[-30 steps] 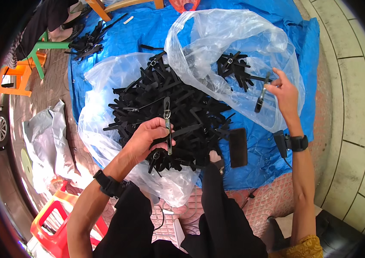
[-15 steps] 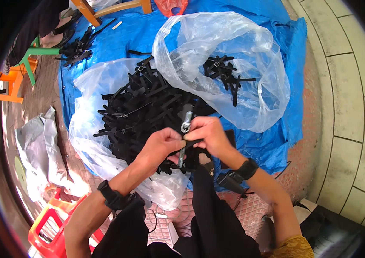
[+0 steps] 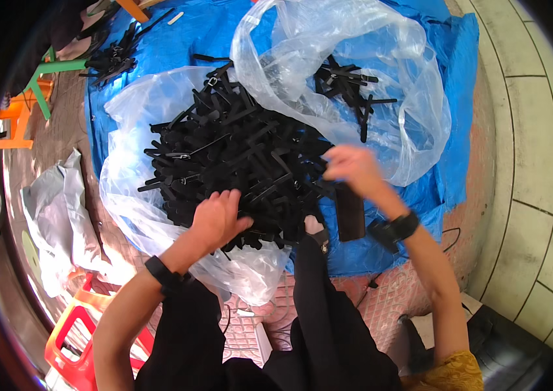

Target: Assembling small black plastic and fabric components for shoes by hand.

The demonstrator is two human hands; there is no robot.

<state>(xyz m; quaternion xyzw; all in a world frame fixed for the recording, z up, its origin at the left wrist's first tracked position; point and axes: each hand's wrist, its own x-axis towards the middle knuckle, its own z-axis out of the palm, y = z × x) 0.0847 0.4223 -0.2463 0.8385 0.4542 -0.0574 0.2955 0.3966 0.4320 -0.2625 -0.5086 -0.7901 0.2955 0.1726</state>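
A large heap of black straps [image 3: 224,150], some with silvery buckles, lies on a clear plastic sheet or bag. My left hand [image 3: 216,220] rests palm down on the near left side of this heap, fingers stretched and thumb apart, with nothing visibly held. Beyond the heap's right edge my right hand [image 3: 356,171] is smeared by motion, so its grip cannot be made out. It is close to the near edge of an opened clear plastic bag [image 3: 413,85], inside which lies a smaller cluster of black straps [image 3: 348,88].
A blue tarp [image 3: 455,130] spreads under everything. A dark flat rectangular thing [image 3: 350,215] lies right of my foot. More black straps [image 3: 115,62] lie at the far left, near another person's feet and a green stool [image 3: 61,66]. A red stool [image 3: 71,339] stands near left.
My hands, earlier together over the heap around a black strap with a silvery buckle, have parted: left onto the heap, right toward the bag. A strap now lies across the top of the bag's cluster.
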